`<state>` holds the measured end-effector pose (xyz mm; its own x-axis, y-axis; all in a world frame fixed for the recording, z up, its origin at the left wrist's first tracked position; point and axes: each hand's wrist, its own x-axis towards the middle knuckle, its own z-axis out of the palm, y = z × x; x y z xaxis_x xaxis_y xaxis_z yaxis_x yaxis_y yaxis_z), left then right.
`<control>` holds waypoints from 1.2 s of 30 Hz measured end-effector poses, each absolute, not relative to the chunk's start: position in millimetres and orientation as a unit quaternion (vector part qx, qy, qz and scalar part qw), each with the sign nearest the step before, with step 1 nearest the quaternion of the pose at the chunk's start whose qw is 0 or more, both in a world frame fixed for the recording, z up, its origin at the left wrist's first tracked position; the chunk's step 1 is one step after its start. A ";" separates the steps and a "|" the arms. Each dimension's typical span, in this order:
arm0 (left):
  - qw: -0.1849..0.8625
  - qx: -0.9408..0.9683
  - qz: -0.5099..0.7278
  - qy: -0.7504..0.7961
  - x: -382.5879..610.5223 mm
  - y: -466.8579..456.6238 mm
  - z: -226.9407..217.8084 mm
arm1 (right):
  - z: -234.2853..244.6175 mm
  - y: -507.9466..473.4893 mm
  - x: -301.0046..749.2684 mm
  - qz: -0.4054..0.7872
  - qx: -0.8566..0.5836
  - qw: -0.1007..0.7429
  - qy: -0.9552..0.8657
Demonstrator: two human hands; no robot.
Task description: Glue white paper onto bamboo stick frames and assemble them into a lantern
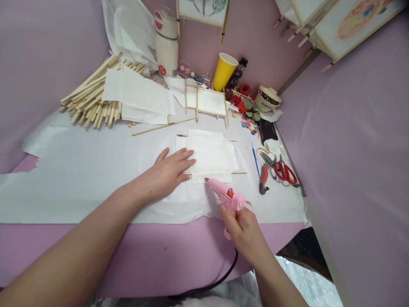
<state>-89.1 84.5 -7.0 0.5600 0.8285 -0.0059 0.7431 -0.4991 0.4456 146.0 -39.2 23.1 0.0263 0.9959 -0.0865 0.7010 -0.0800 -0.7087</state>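
Pressing down with its fingers spread, a person's flat, open left hand (168,172) pins a white paper panel (209,155) laid across thin wooden sticks (239,172), near the front of the workspace. The right hand (243,228) has a closed grip around a pink hot glue gun (228,194), its nozzle angled down just beside the panel's lower edge. A black power cord (220,277) trails from the gun toward the person. The nozzle sits close to the left fingers, so a slip could burn them. A stray drip could mark the paper, the sticks could slide if the left hand eases off, and a tug on the cord could throw off the gun's aim. White backing paper (79,200) lies over a pink-covered surface (128,260). Farther back are a heap of wooden sticks (92,100) and a paper-covered stick frame (206,100), with red-handled scissors (285,172) off to the right.
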 end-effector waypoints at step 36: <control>0.202 0.861 0.115 0.453 -90.5 84.3 -9.2 | 19.3 -40.9 175.6 0.292 -0.739 0.253 -0.552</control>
